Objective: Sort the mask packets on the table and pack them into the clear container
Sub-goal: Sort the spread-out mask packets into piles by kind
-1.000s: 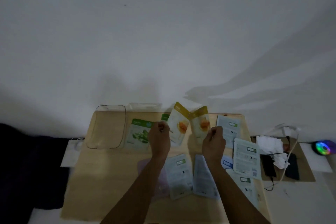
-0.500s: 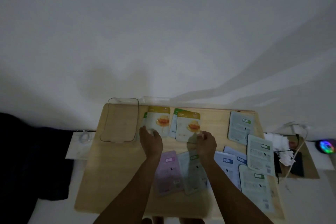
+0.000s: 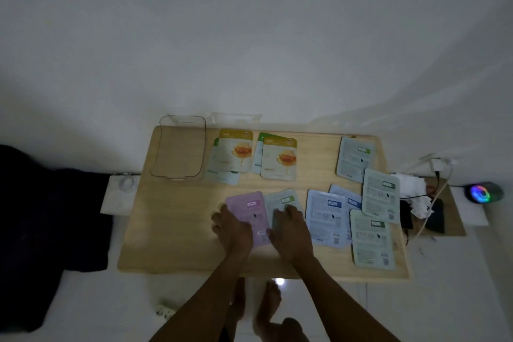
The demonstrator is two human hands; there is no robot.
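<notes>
L hand (image 3: 231,226) on pink packet (image 3: 248,209), R hand (image 3: 290,230) on grey-green packet (image 3: 281,201).

A single head-worn wide-angle camera looks forward and steeply down from above the near edge of the table (image 3: 177,230). It faces the white wall (image 3: 249,36) at 12 o'clock, which fills the upper half. The table sits at middle distance below centre; the person's bare feet (image 3: 266,305) on the floor show at 6 o'clock.
</notes>
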